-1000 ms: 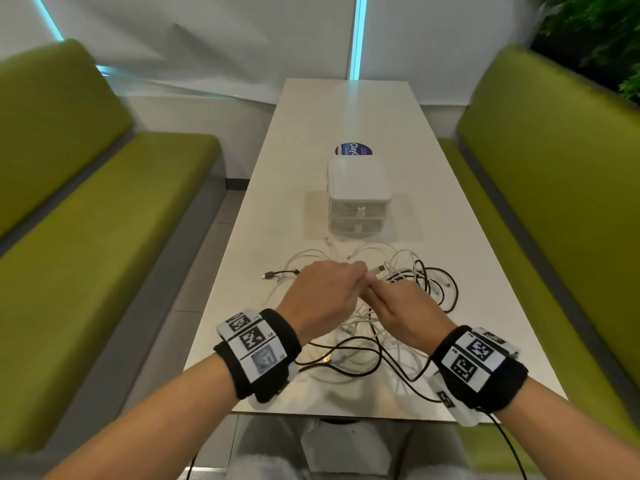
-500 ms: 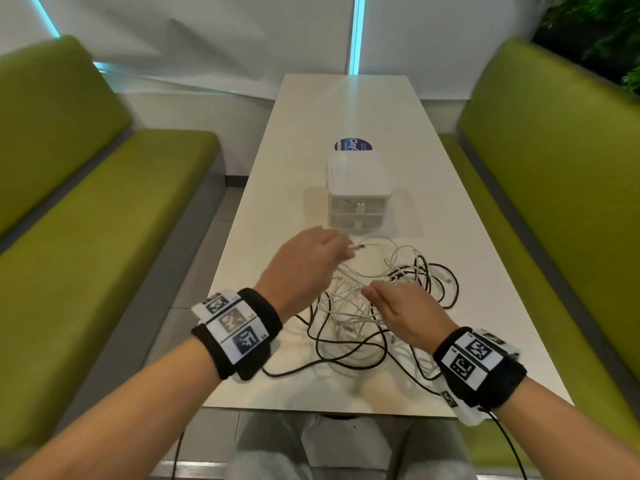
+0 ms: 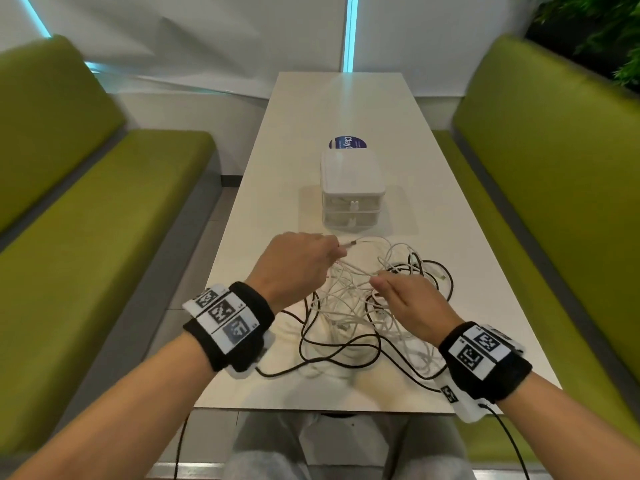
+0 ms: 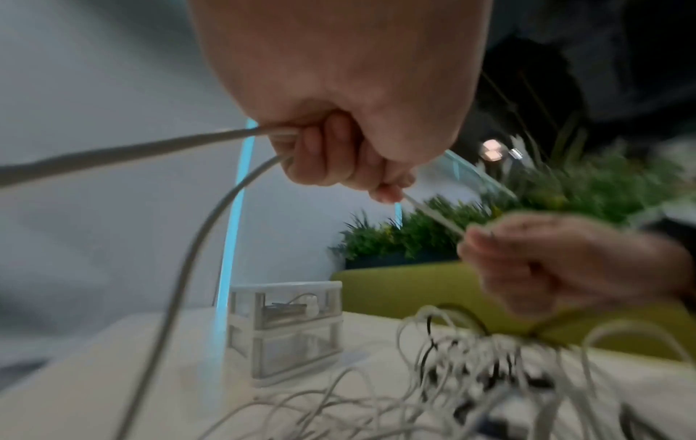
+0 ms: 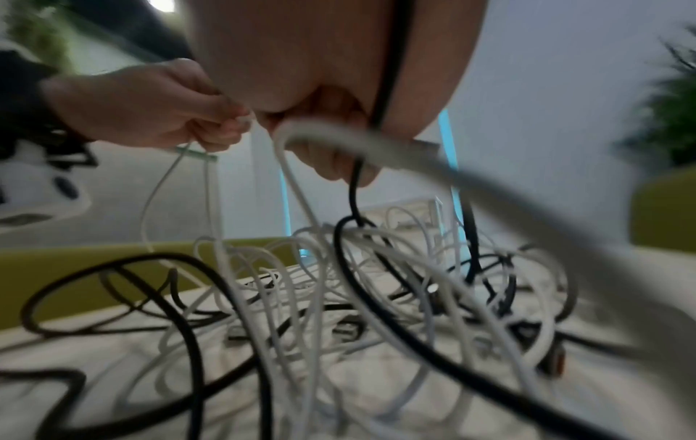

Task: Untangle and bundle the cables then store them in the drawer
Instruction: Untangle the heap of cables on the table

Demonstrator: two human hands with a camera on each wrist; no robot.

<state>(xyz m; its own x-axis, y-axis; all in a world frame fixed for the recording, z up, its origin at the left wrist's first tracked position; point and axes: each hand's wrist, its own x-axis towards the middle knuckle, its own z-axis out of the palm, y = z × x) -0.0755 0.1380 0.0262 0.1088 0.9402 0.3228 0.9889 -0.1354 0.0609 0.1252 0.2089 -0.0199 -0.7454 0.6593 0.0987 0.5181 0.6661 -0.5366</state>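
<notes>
Early untangling: left hand [image 3: 298, 268] pinches white cable [image 3: 349, 268], right hand [image 3: 412, 306] seemingly grips strands (blurred); tangle [image 3: 346, 327] unbundled, drawer unit [image 3: 351, 192] closed

Looks like a café or office lounge booth here: two long lime-green upholstered benches [image 3: 114, 216] face each other across a narrow white rectangular surface [image 3: 301, 109], pale wall panels with glowing cyan light strips [image 3: 351, 32] behind, leafy green plants [image 3: 595, 32] topping the right-hand bench.

Two hands [image 3: 353, 282], one drawer unit [image 3: 351, 192] (two drawers), perhaps five tangled cables [image 3: 346, 320]
</notes>
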